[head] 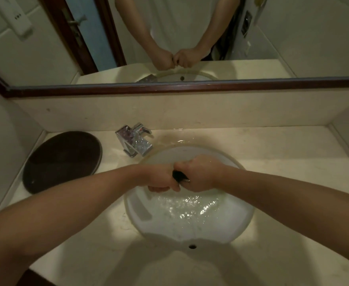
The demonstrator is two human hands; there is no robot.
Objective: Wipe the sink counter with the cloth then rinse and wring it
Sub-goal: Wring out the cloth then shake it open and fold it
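Observation:
Both my hands are clenched together over the white sink basin [140, 219]. My left hand [159, 178] and my right hand [200, 174] grip a dark cloth [178, 176]; only a small twisted bit of it shows between the fists. Water lies rippling in the basin below the hands. The beige counter [283, 157] surrounds the basin, and a wet patch spreads on it behind the rim.
A chrome faucet [135, 141] stands at the basin's back left. A dark round tray [62, 159] lies on the counter's left side. A mirror [169, 38] with a brown frame runs along the back wall and reflects the hands. An overflow hole [192, 246] sits in the near basin wall.

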